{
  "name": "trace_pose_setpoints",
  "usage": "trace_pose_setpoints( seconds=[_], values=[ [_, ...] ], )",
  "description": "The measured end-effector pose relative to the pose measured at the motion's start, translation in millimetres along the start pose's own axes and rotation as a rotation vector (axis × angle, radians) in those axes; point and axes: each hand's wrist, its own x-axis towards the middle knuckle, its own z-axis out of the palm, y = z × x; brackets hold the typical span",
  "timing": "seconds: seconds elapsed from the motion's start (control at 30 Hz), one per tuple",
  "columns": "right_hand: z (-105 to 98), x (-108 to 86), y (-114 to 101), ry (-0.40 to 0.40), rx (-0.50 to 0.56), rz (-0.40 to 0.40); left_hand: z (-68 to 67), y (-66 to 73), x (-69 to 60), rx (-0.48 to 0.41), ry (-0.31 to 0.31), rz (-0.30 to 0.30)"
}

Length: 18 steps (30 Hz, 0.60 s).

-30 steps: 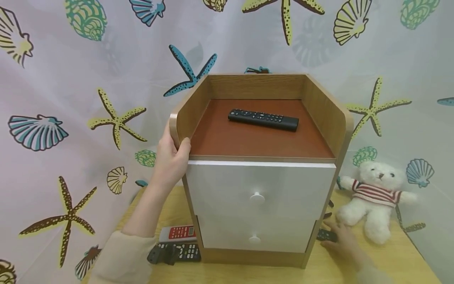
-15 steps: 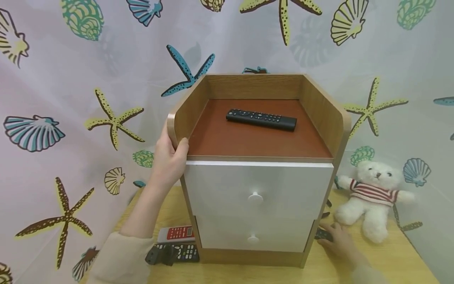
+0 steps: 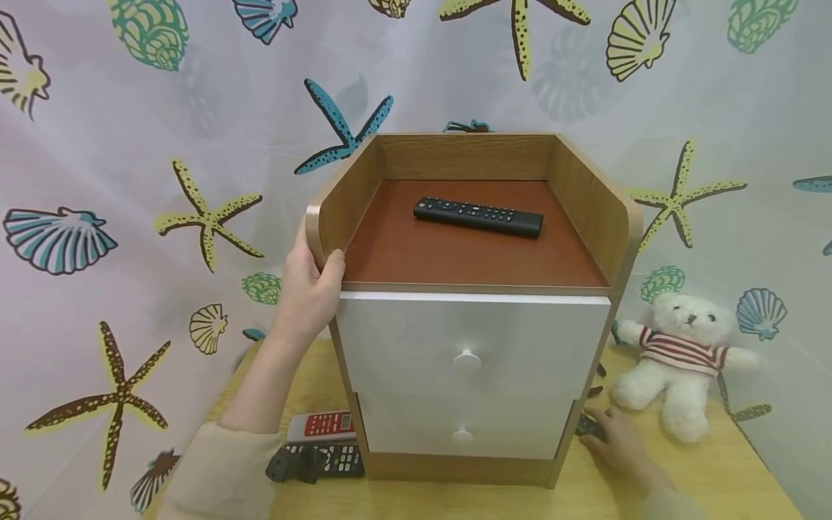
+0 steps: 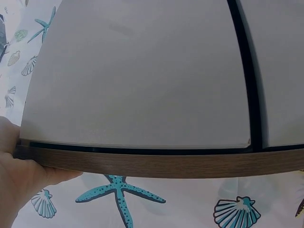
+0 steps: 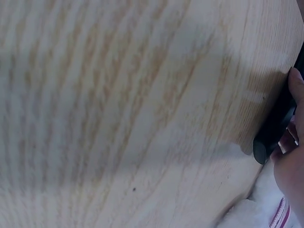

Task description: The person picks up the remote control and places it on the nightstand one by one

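Observation:
A small wooden cabinet (image 3: 455, 469) with two white drawers (image 3: 403, 347), both apparently closed, stands in the middle of the head view. My left hand (image 3: 310, 289) grips the front edge of its left side panel, thumb on the front side. In the left wrist view, that hand (image 4: 21, 175) is around the wooden edge beside the white drawer front. Low at the cabinet's right side, my right hand (image 3: 617, 442) holds a black remote control (image 3: 590, 427) on the table. The right wrist view shows thumb and fingers on either side of this remote (image 5: 275, 128).
Another black remote (image 3: 477, 217) lies on the cabinet's brown top. Left of the cabinet are a red-and-white device with keys (image 3: 323, 426) and a dark remote (image 3: 341, 461) with a black object (image 3: 295, 466). A white teddy bear (image 3: 682, 365) sits right, before a patterned curtain (image 3: 195, 87).
My right hand and its remote have shifted slightly left, towards the cabinet. The head view has drifted a little. My left hand keeps its grip on the panel.

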Motion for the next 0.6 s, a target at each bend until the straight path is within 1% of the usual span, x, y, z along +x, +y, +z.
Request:
trace_pose_setpoints(
  seconds=[0.13, 0.37, 0.47, 0.6],
  values=[
    [-1.5, -0.5, -3.9, 0.011, 0.010, -0.019, -0.4, 0.0, 0.1, 0.002, 0.000, 0.001],
    [-6.4, -1.2, -5.6, -0.078, 0.039, 0.003, -0.1, -0.9, 0.5, 0.000, -0.006, 0.003],
    [-7.2, -1.6, -6.1, -0.094, 0.025, 0.002, -0.6, -1.0, 0.1, 0.000, -0.008, 0.000],
    [-7.6, -1.8, -6.9, -0.074, 0.005, -0.014, -0.7, 0.0, 0.1, -0.004, -0.015, 0.003]
  ],
)
